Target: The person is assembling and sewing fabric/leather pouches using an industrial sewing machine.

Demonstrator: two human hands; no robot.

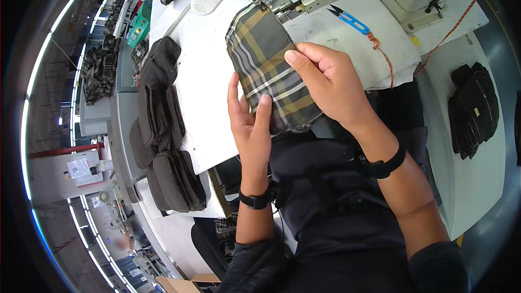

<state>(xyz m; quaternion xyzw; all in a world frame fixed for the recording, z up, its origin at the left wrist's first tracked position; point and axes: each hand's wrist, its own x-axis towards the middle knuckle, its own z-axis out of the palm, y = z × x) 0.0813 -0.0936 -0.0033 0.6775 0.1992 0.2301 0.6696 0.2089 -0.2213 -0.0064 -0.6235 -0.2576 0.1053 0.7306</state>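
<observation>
A plaid cloth piece (264, 68) in grey, yellow and white, with rounded corners, lies stretched between my hands. Its far end sits at the needle and presser foot (262, 5) of a sewing machine. My right hand (332, 80) pinches the cloth's right edge, thumb on top and fingers partly hidden below. At the lower left edge, my left hand (252, 125) grips it with the thumb on top; the index finger runs along the side. Near the right hand, blue-handled thread snips (350, 20) rest on a white cloth pad, tied to an orange cord (382, 54).
Stacks of dark folded cloth pieces (176, 179) line the left side of the white table (203, 103). Another dark stack (474, 111) lies on the white surface at the right. The sewing machine's body (429, 0) fills the far right. An open cardboard box (184, 285) stands below.
</observation>
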